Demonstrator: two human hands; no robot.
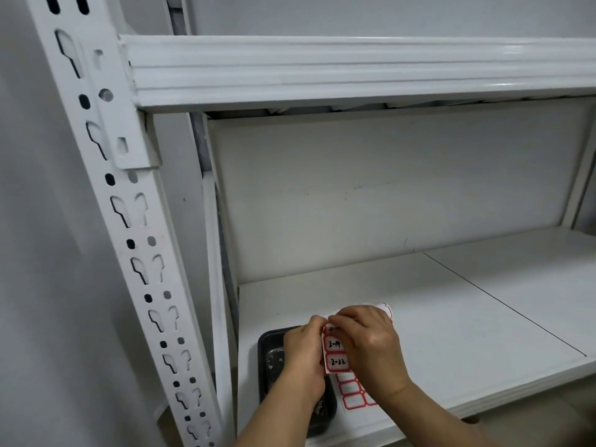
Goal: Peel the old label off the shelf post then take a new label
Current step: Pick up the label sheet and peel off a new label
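A sheet of red-bordered labels (337, 362) is held up just above the lower shelf (451, 333); two of its labels read 2-19 and 2-22. My left hand (304, 353) grips the sheet's left edge. My right hand (371, 343) covers its right side, fingertips pinching at a label near the top. The white perforated shelf post (135, 240) runs diagonally at the left; no label shows on it.
A black tray (274, 346) with scraps in it sits on the lower shelf under my left hand. More blank red-bordered labels (353, 400) lie on the shelf below the sheet. A white crossbeam (354, 69) spans the top. The grey wall stands at the left.
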